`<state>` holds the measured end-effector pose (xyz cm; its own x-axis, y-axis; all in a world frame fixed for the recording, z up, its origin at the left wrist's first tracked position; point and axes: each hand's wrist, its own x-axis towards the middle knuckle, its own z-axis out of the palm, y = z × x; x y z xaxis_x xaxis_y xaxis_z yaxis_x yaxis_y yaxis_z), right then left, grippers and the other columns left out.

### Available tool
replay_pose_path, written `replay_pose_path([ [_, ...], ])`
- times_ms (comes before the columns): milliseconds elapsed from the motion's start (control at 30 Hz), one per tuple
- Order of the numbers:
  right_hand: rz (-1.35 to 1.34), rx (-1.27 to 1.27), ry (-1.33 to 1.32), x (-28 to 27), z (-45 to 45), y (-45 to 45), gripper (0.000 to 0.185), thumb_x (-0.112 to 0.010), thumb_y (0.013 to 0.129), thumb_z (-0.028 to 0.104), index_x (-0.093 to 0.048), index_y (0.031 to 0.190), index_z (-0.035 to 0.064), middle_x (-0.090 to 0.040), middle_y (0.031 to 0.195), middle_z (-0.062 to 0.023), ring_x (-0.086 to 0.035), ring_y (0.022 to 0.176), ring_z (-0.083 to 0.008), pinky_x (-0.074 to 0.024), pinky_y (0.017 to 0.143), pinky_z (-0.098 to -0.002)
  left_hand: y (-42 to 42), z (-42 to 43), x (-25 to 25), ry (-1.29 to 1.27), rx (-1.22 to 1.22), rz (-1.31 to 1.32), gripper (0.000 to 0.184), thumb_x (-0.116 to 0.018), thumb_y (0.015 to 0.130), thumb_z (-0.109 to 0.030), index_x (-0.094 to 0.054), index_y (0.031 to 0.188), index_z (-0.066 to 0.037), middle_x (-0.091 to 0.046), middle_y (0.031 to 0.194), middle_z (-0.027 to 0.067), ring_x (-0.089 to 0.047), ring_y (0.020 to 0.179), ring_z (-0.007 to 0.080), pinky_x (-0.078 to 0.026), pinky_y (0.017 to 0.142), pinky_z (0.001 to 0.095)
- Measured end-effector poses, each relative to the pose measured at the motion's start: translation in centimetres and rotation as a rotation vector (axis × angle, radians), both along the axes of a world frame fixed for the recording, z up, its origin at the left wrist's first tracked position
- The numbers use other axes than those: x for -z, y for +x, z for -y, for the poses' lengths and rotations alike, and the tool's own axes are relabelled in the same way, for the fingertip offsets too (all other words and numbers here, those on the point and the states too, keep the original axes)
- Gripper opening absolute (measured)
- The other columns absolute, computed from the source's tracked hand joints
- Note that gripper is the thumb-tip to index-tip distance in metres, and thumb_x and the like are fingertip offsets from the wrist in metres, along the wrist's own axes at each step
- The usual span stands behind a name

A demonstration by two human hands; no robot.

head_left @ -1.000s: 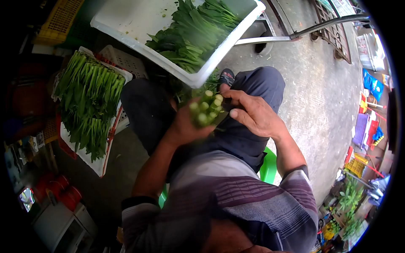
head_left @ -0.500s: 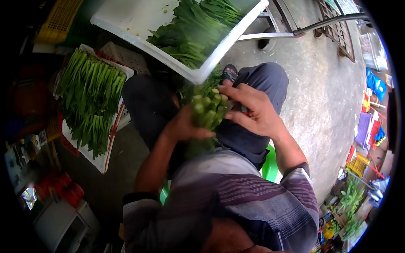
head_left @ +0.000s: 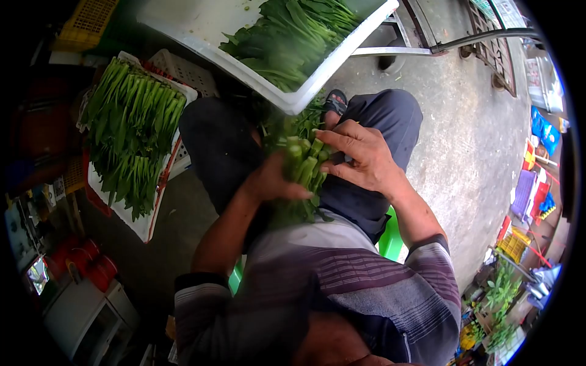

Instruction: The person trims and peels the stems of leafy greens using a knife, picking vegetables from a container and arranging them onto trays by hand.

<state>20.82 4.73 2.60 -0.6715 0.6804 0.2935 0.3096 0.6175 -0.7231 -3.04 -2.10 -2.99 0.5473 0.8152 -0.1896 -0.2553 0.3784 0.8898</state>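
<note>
A bunch of leafy green vegetables (head_left: 310, 169) is held between my knees, its pale cut stem ends pointing up. My left hand (head_left: 274, 182) is wrapped round its left side, thumb across the front, slightly blurred. From the right, my right hand (head_left: 363, 157) pinches stems at the upper edge, index finger and thumb against them. A small dark patch shows between its fingers; I cannot tell what it is. Just beyond the bunch is the corner of a white tray (head_left: 293, 102) with more loose leafy greens (head_left: 293, 46) in it.
At the left, bundled greens (head_left: 131, 131) lie in rows on a white, red-edged tray (head_left: 152, 213) above a perforated white crate (head_left: 183, 70). A green stool (head_left: 390, 235) is under me. A metal frame (head_left: 397, 51) stands beyond my right knee; crates and plants line the far right.
My right hand has shifted slightly, its fingers now closer in on the stems. The bunch has tilted a little, and the whole view has moved slightly.
</note>
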Motion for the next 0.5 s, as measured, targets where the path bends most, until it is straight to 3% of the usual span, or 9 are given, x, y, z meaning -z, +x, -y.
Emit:
replay_pose_path([
  [333,-0.038,-0.022,-0.058,0.6,0.4,-0.1,0.052,-0.078,0.077,0.013,-0.065,0.127,0.0071,-0.059,0.097,-0.0104,-0.063,0.076,-0.0302,-0.0516,0.064,-0.0388,0.5,0.0,-0.1,-0.019,-0.073,0.046,0.076,-0.087,0.068,-0.017,-0.052,0.134,-0.002,-0.058,0.121,0.0033,-0.056,0.111,0.0142,-0.048,0.095,0.0317],
  [500,-0.134,0.032,-0.324,-0.3,1.0,-0.3,0.045,-0.076,0.081,0.008,-0.065,0.124,0.0017,-0.062,0.099,-0.01,-0.062,0.081,-0.0226,-0.0492,0.073,-0.0323,0.4,0.0,-0.1,0.015,-0.082,-0.004,0.073,-0.086,0.07,-0.014,-0.052,0.134,-0.002,-0.059,0.121,0.0039,-0.056,0.111,0.0143,-0.048,0.095,0.0314],
])
